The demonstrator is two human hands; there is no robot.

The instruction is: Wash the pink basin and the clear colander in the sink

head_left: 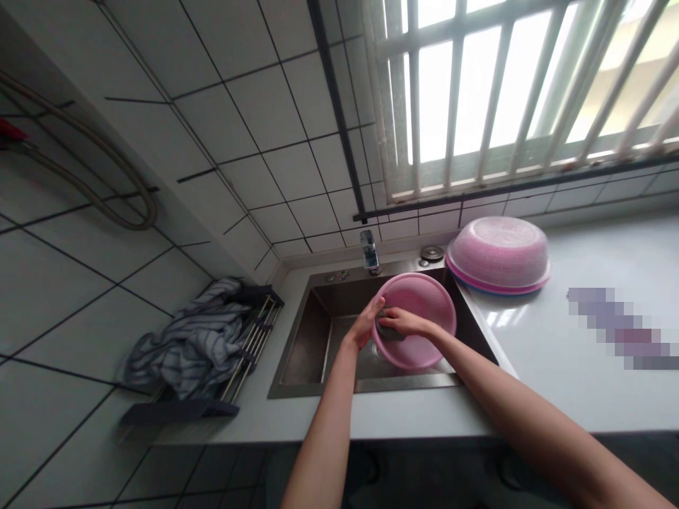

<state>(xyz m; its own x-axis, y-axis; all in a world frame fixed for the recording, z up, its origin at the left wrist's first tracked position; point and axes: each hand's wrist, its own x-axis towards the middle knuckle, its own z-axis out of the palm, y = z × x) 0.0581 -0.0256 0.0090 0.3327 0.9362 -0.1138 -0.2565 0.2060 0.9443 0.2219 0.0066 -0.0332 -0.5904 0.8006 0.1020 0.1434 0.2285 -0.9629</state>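
Note:
A round pink plastic basin (427, 300), its wall looking perforated like a colander's, sits tilted inside the steel sink (302, 346). My left hand (363, 328) grips the basin's left rim, thumb up along the edge. Inside, my right hand (406, 322) presses a dark grey-green scrubbing cloth or pad (390, 332) against the left part of the basin wall; its exact kind is partly covered by my fingers. Behind the basin stands the faucet (368, 249), with no clear stream of water visible.
Upside-down pink basins (498, 247) rest stacked right of the sink, near a round metal drain cover (431, 253). On the left, a striped cloth (201, 339) lies over a metal rack (252, 353). A pixelated item (620, 329) lies on the white counter (535, 367).

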